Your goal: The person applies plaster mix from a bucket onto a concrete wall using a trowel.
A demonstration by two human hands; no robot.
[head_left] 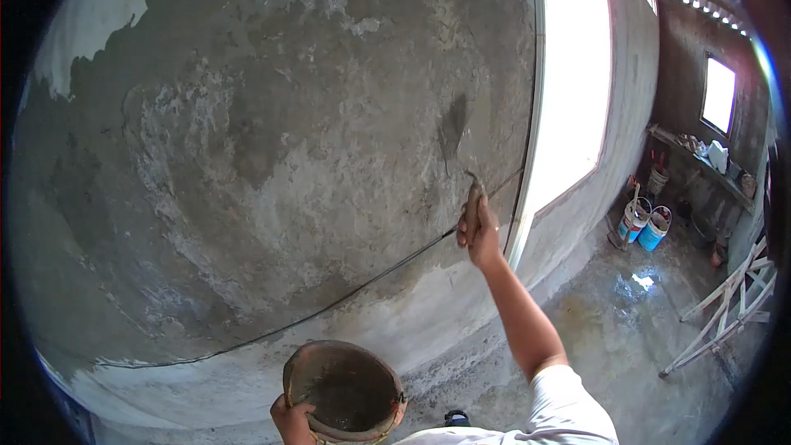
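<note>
My right hand [480,229] is closed round the handle of a trowel [451,132], raised in front of the wall near the window side. The trowel's grey blade overlaps the wet plaster on the wall [313,140], and its bent metal neck shows above my fingers. Low in the view, my left hand [292,422] grips the rim of a round bucket [344,387], thumb over the edge. Dark wet mortar lies inside the bucket. A thin dark cable [354,290] runs across the wall and passes behind my right hand.
A bright window opening [568,74] borders the plaster on the right. Farther right, paint buckets [655,229] stand on the concrete floor [568,346] below a shelf [700,156] with items on it. A white frame [725,305] leans at the far right.
</note>
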